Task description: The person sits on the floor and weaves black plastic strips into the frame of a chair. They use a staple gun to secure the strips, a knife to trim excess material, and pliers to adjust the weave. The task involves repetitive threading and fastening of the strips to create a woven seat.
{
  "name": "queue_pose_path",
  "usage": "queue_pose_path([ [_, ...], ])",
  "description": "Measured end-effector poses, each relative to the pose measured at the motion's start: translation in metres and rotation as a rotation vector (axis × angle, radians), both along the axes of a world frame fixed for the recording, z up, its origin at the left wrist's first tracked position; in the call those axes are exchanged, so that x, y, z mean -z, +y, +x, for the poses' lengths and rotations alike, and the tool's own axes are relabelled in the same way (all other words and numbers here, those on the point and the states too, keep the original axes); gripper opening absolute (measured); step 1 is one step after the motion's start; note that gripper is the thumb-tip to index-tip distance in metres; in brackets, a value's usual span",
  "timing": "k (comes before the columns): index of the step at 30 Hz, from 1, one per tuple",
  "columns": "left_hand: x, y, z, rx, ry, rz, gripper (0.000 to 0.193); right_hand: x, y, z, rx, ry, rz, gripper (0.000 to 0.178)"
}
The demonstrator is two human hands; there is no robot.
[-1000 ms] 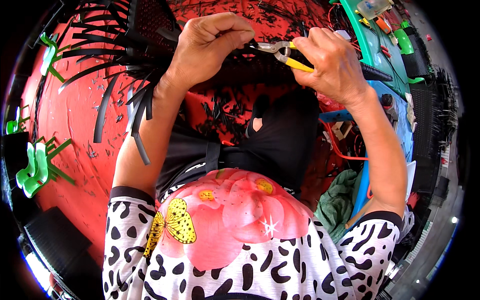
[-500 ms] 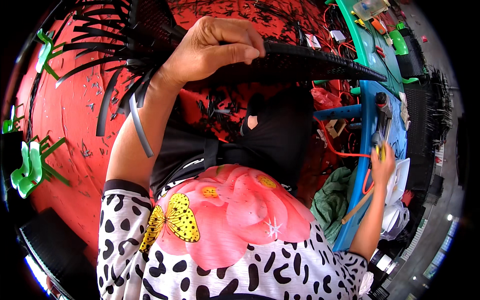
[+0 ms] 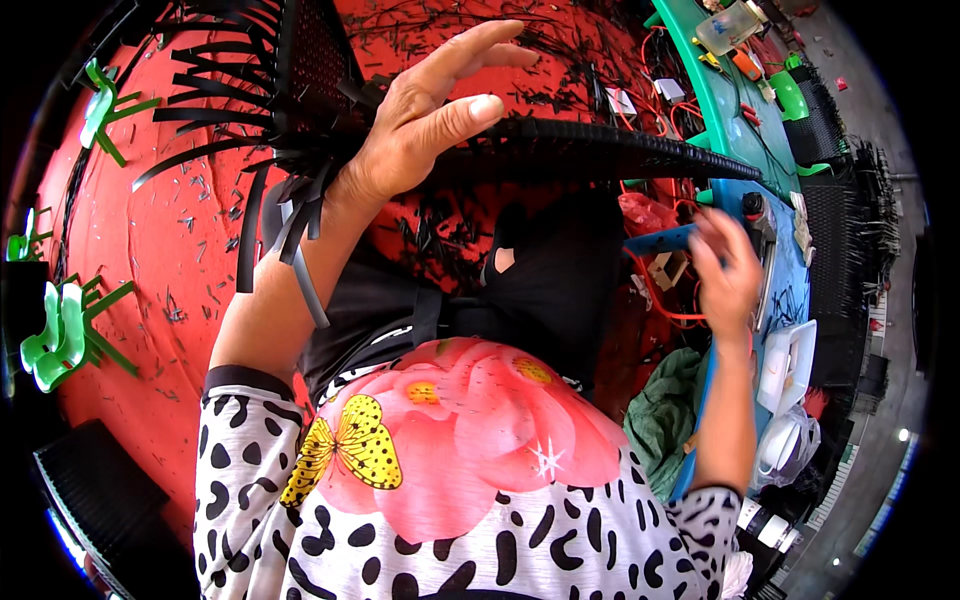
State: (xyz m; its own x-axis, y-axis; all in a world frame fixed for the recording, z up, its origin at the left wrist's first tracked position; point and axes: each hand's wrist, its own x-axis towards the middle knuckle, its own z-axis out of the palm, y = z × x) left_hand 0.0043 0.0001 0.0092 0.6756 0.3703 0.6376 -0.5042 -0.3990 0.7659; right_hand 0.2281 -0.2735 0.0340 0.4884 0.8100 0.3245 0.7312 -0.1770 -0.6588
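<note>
A black woven panel [image 3: 620, 146] with a bound edge stretches across in front of me, and long flat black strips [image 3: 225, 84] stick out loose at its left. My left hand [image 3: 430, 115] is above the near edge of this panel, thumb and fingers apart, gripping nothing. Whether its palm side still touches the weave is hidden. Over at the right, my right hand [image 3: 727, 268] hovers by the near edge of the blue table [image 3: 793, 262]. It is slightly blurred, its fingers are apart, and I see nothing in it.
A green table [image 3: 735, 110] holds a clear jar [image 3: 730, 27] and small tools. A white tray [image 3: 787, 367] lies on the blue table's near end. Green cloth [image 3: 665, 405] hangs below. Black scraps litter the red floor [image 3: 150, 250]; green chairs [image 3: 65, 335] stand left.
My left hand has loosened its pinch on the panel edge and spread its fingers. My right hand has let go of a yellow-handled tool and moved left and forward. The panel has shifted slightly.
</note>
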Motion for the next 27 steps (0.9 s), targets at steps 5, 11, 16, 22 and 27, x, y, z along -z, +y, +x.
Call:
queue_pose_path([
  [5,0.000,-0.006,-0.003,-0.001,0.011,-0.088,0.071,-0.003,0.151,-0.090,-0.435,-0.103,0.136,0.043],
  [11,0.004,-0.009,0.002,-0.222,-0.147,-0.052,0.056,0.010,0.160,-0.092,-0.366,0.163,0.129,0.047],
  [16,-0.028,-0.034,0.059,-1.173,-0.159,-0.016,0.043,0.023,0.133,-0.077,-0.395,0.429,0.192,0.024],
  [22,0.006,-0.015,0.002,-0.557,0.436,0.642,0.021,0.017,0.139,-0.080,-0.432,0.147,0.334,0.008],
  [27,0.006,-0.037,-0.005,-0.545,0.572,0.740,0.014,0.018,0.138,-0.090,-0.339,0.486,0.303,0.013],
])
